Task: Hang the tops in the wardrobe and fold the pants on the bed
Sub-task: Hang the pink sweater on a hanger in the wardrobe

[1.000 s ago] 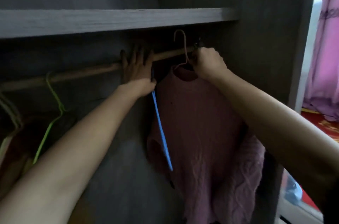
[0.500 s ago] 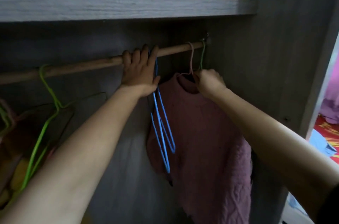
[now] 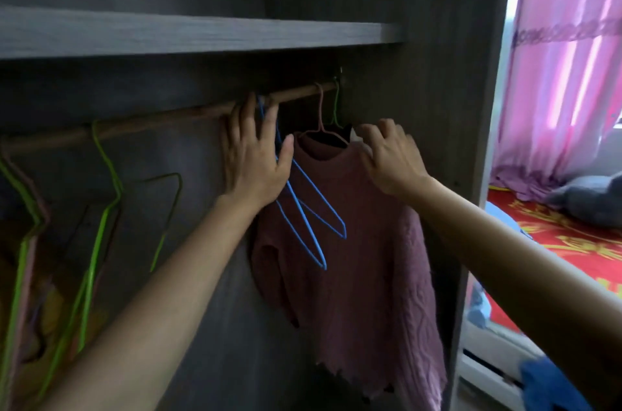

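Forearms reach up and in from the bottom edge toward the wooden rail [image 3: 151,122], which slants up to the right under the shelf [image 3: 202,33]. Below the rail's right half, the left hand [image 3: 255,161] stands with straight, spread fingers; their tips touch the rail and the necks of the blue hangers [image 3: 309,208], which dangle bare beside the thumb. It grasps nothing that I can make out. Just below the rail's right end, the right hand [image 3: 390,158] lies palm-down, with loosely bent fingers, on the near shoulder of the pink sweater [image 3: 353,259]; no pinch shows. The sweater hangs on a pink hanger [image 3: 319,111] already hooked over the rail, its length falling straight down and its shoulder line slantwise to the rail. It lies right under the right fingers and to the right of the left thumb, so the right hand is the nearer one. This top looks hung: the next move is likely only to let go and straighten it. Under the rail's left stretch hang empty green hangers [image 3: 104,175]. Beyond the rail's right end, past the wardrobe wall [image 3: 420,40], lie the red bed [image 3: 555,242] and a pink curtain [image 3: 565,57].
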Available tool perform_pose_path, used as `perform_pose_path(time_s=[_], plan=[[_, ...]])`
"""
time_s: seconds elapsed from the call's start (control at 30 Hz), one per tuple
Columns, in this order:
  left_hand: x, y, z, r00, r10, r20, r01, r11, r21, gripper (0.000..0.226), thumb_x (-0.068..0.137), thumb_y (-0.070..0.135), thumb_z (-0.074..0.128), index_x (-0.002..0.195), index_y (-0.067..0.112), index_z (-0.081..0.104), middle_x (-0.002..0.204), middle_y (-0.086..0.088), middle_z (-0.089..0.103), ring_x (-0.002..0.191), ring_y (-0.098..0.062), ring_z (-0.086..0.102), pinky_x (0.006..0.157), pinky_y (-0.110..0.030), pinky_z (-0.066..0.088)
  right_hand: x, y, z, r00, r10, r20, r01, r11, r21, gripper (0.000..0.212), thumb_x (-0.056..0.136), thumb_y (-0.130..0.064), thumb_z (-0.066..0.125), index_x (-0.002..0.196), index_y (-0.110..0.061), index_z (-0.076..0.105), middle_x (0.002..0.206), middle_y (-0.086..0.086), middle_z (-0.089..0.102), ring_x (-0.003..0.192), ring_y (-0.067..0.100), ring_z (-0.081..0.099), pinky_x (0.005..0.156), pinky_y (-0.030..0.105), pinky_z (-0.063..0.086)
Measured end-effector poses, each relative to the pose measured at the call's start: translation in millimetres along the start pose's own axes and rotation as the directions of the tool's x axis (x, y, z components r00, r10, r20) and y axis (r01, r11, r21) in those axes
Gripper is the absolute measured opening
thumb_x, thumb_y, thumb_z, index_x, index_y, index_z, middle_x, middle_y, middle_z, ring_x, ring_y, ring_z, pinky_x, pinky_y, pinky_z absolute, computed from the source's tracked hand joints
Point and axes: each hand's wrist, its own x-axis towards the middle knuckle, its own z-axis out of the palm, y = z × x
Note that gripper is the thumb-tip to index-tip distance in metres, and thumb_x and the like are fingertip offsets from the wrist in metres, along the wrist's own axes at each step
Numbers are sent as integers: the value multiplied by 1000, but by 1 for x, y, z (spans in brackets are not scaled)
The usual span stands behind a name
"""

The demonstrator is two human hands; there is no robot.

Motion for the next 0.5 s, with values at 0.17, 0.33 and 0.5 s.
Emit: perform_pose_path(time_s=[0.17,0.33,0.5], plan=[[-56,30,5,999,-8,-34,3,990,-144,59,98,45,43,149,16,38,157,-18,28,141,-36,28,113,-57,23,-68,8,-14,1000,31,4,-30,998,-59,50,97,-37,50,141,-14,46,138,16,45,118,38,49,95,48,40],[-133,62,19,999,-19,31,28,957,-287,60,97,43,48,150,16,38,158,-19,25,143,-35,28,113,-54,25,-146,17,-1,994,53,94,-45,995,-85,55,97,-35,50,145,-11,41,144,16,42,127,37,44,102,48,38],[-228,94,24,978,-46,204,104,954,-281,65,97,41,50,151,10,34,159,-24,18,144,-41,24,117,-52,21,-237,44,16,968,94,231,-79,994,-70,62,100,-45,46,152,-11,35,153,19,33,138,38,36,108,51,36]])
